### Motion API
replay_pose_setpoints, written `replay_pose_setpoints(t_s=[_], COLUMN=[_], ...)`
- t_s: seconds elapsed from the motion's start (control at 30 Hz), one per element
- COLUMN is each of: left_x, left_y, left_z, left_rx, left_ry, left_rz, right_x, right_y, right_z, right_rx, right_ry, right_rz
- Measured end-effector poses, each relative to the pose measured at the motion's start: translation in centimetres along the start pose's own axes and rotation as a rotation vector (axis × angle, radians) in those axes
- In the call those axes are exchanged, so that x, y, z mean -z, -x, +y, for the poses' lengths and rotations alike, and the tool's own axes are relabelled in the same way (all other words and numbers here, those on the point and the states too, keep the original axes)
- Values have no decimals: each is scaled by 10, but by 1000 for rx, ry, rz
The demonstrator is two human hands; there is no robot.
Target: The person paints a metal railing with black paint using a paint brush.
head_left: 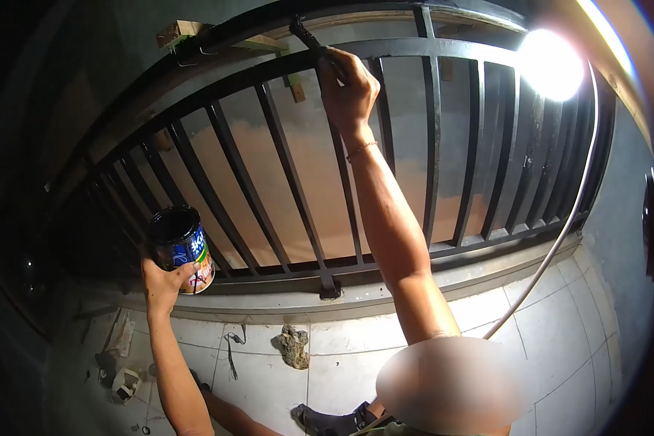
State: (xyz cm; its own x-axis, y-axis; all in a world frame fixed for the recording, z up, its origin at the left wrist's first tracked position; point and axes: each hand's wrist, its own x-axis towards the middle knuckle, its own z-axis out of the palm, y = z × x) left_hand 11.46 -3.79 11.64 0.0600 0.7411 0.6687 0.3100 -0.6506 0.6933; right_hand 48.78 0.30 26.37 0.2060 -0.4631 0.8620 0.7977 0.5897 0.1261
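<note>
My right hand [350, 89] is raised at the upper middle, its fingers closed around a paintbrush [307, 35] with dark, paint-covered bristles. The bristles overlap the top rail of a black metal railing [272, 131] with upright bars. Lower on the left, my left hand [164, 280] grips a paint can [198, 251] from the side, thumb across its colourful label. The can is open at the top and held a little tilted, with black paint coating its rim and inside. It hangs in front of the railing's lower left bars.
A bright lamp [550, 64] shines at the upper right, with a white cable [559, 243] running down to the floor. Wood pieces [182, 33] sit behind the top rail. A crumpled rag [292, 346] and scraps [126, 384] lie on the white tiled floor [349, 370].
</note>
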Motion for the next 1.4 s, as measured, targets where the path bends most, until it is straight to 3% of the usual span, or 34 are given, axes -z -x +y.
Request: replay_pose_setpoints(t_s=[0.03, 0.13, 0.2, 0.27, 0.33, 0.37, 0.47, 0.53, 0.6, 0.83, 0.87, 0.93, 0.97, 1.0, 1.07, 1.1, 1.17, 1.2, 1.27, 1.3, 1.33, 1.4], left_x=[-1, -3, -4, -5, -3, -1, -1, 1, -2, -8, -9, -13, -12, -10, -8, -8, -8, -8, -8, -7, -6, -5], left_y=[0, -1, -1, -1, -2, -2, -2, -1, -2, -5, -6, -3, -2, -3, -4, -4, -5, -5, -6, -6, -6, -6], left_z=[2, -6, -5, -7, -16, -20, -25, -20, -18, -16, -19, -8, -3, -2, -5, -9, -18, -20, -20, -22, -25, -26], left_rx=[-11, 48, 112, 25, -7, -38, -26, 18, 57, -11, -50, -39, -32, -30, -23, -18, -61, -55, -31, -29, -48, -68], left_ry=[32, 24, 6, -40, -34, -30, 31, -3, -27, 68, 36, 76, 112, 114, 82, 89, 83, 89, 114, 114, 56, -3], left_rz=[-6, -32, -65, -16, -13, -13, -12, -21, -36, -67, -58, -47, -38, -41, -64, -64, -24, -23, -58, -61, -38, -22], right_x=[3, 15, 36, 66, 78, 80, 67, 50, 23, 22, 25, 52, 67, 72, 81, 85, 93, 95, 100, 96, 94, 91], right_y=[-3, -30, -45, -59, -62, -62, -66, -66, -57, -66, -72, -90, -97, -103, -107, -107, -104, -101, -96, -94, -93, -90], right_z=[-5, 15, 39, 56, 67, 43, 37, 32, 27, -16, 2, 36, 39, 41, 40, 37, 27, 21, 12, 24, 29, 35], right_rx=[-98, -56, 24, 261, 73, -27, 84, 277, 280, -43, -71, 89, 2, 123, -77, -72, 181, 186, -323, -346, -345, -556], right_ry=[-64, 0, 179, 634, 349, 419, 508, 605, 456, 112, -52, 252, 325, 428, 428, 430, 907, 906, 149, -120, -118, -341], right_rz=[37, 154, 241, 328, 443, 429, 428, 256, 216, -54, 20, 72, 59, 166, 241, 234, 216, 209, 529, 655, 654, 734])
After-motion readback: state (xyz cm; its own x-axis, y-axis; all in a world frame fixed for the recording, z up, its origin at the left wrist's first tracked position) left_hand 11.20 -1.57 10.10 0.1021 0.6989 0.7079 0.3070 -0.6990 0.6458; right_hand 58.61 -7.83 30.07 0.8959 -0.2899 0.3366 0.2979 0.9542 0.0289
